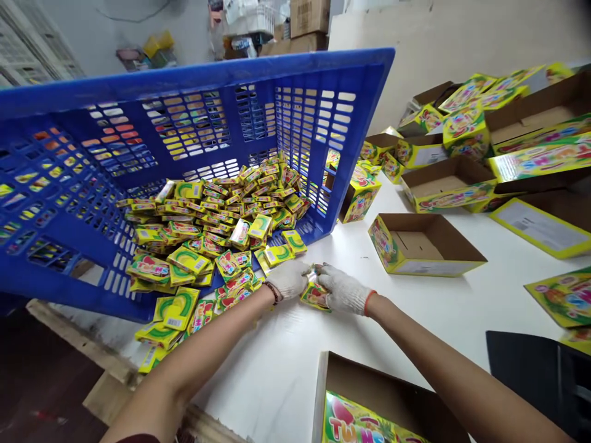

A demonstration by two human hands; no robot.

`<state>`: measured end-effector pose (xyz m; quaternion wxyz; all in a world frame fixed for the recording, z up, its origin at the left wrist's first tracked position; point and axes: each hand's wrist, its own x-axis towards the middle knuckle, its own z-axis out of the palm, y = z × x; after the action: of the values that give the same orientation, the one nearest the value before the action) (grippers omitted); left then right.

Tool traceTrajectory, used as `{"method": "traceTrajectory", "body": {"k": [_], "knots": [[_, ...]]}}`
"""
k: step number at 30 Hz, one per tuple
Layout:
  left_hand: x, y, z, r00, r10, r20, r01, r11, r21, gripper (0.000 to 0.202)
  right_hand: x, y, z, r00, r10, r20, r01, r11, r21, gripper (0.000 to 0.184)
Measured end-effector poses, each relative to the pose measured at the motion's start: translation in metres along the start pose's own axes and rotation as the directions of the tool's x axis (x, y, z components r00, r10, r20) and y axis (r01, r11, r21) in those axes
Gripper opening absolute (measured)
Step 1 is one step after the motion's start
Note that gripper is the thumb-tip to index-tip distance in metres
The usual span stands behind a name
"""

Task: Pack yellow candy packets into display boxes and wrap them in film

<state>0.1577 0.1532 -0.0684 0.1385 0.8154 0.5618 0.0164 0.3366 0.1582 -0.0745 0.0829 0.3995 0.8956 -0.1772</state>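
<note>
Both my hands wear white knitted gloves and meet over the white table. My right hand grips a few small yellow-green candy packs from the right side, fingers over their top. At their left end my left hand closes its fingertips on the same packs; exactly how many it pinches is hidden. Just beyond and left, a heap of matching candy packs spills out of a blue plastic crate lying on its side. Loose packs spread onto the table beside my left forearm.
An open display box stands to the right, and another display box with a "Twins" print sits near my right forearm. Several more display boxes pile up at the back right. A black object lies at the right edge. The table has a wooden edge.
</note>
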Motion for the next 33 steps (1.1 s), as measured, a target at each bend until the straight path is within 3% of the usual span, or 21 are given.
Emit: {"method": "traceTrajectory", "body": {"k": [4,7,12,14,17,20,22,24,27,31,33], "knots": [[0.014,-0.015,-0.021,0.980,-0.113,-0.162,0.118,0.993,0.025,0.027,0.029,-0.002,-0.017,0.997,0.036,0.071,-0.034,0.999,-0.033,0.040],[0.036,-0.021,-0.026,0.975,-0.124,-0.185,0.131,0.991,0.025,0.041,0.035,-0.009,-0.024,0.992,0.070,0.106,-0.063,0.996,-0.071,0.038],[0.060,-0.024,-0.023,0.971,-0.155,-0.180,0.144,0.987,-0.074,0.017,0.009,-0.015,-0.014,0.988,0.136,0.067,-0.129,0.987,-0.101,0.061],[0.056,-0.023,-0.022,0.953,-0.194,-0.233,0.166,0.977,-0.136,0.020,-0.006,-0.014,-0.006,0.983,0.167,0.074,-0.160,0.983,-0.094,0.060],[0.038,-0.015,-0.011,0.921,-0.262,-0.287,0.199,0.952,-0.231,0.023,-0.024,-0.011,0.005,0.985,0.167,0.037,-0.164,0.984,-0.067,0.037],[0.012,0.002,0.013,0.936,-0.273,-0.222,0.198,0.931,-0.308,0.021,-0.034,-0.010,0.011,0.977,0.070,-0.199,-0.074,0.997,-0.008,0.022],[-0.003,0.012,0.028,0.962,-0.226,-0.156,0.164,0.928,-0.334,0.017,-0.037,-0.011,0.013,0.947,0.027,-0.321,-0.017,0.999,0.033,0.030],[-0.016,0.017,0.034,0.981,-0.165,-0.104,0.121,0.932,-0.340,0.010,-0.038,-0.012,0.010,0.956,0.029,-0.292,0.001,0.995,0.102,0.036],[-0.024,0.014,0.021,0.984,-0.141,-0.108,0.103,0.949,-0.299,0.012,-0.038,-0.015,0.005,0.983,0.064,-0.174,-0.040,0.990,0.137,0.034],[-0.016,0.002,0.000,0.966,-0.229,-0.117,0.211,0.966,-0.146,0.050,-0.036,-0.017,0.007,0.985,0.076,-0.157,-0.062,0.994,0.087,0.031],[-0.010,-0.001,0.000,0.968,-0.242,-0.065,0.234,0.966,-0.110,0.056,-0.035,-0.017,0.013,0.989,0.070,-0.131,-0.054,0.991,0.126,0.053]]}}
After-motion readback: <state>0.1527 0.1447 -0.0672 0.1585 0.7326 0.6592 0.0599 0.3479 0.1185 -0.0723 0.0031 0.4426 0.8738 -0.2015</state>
